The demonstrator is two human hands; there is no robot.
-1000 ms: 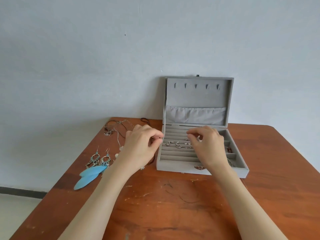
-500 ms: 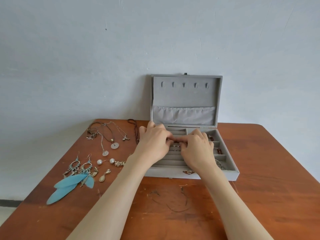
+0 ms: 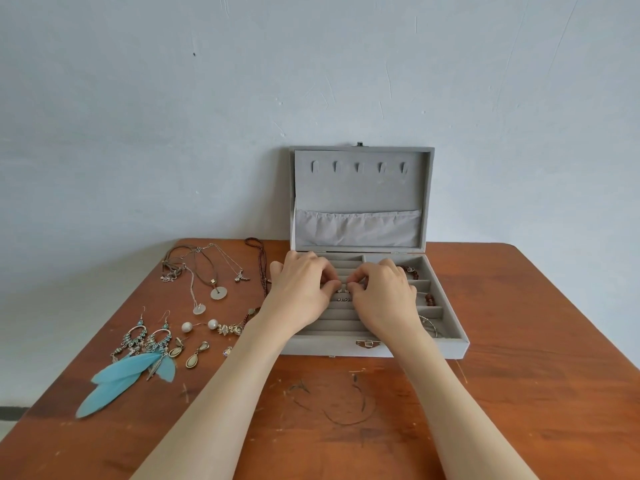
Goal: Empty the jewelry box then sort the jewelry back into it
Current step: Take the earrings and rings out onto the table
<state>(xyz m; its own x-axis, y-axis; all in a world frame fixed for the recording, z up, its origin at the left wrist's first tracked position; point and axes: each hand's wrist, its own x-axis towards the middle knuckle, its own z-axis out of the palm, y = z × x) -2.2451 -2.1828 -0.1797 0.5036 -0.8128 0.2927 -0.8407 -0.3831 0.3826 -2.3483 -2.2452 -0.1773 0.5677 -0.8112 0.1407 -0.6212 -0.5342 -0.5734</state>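
Observation:
The grey velvet jewelry box [image 3: 408,351] stands open at the back of the table, its lid [image 3: 360,188] leaning on the wall. My left hand [image 3: 298,292] and right hand [image 3: 384,299] hover together over the ring rolls, fingers curled, fingertips meeting on a small silver earring that is mostly hidden. A pair of small silver studs [image 3: 343,299] sits in the row just below. Brown bead pieces [image 3: 412,270] and a thin bangle [image 3: 429,323] lie in the right-hand compartments.
Left of the box on the wooden table [image 3: 519,393] lie cord necklaces [image 3: 204,271], pearl earrings [image 3: 187,327], teardrop earrings [image 3: 194,358] and blue feather earrings [image 3: 131,372]. A dark bead string [image 3: 261,268] lies close to the box's left wall. The wall stands right behind.
My hands have come together from apart over the ring rolls, fingertips now meeting. The view has shifted so more of the jewelry on the left shows.

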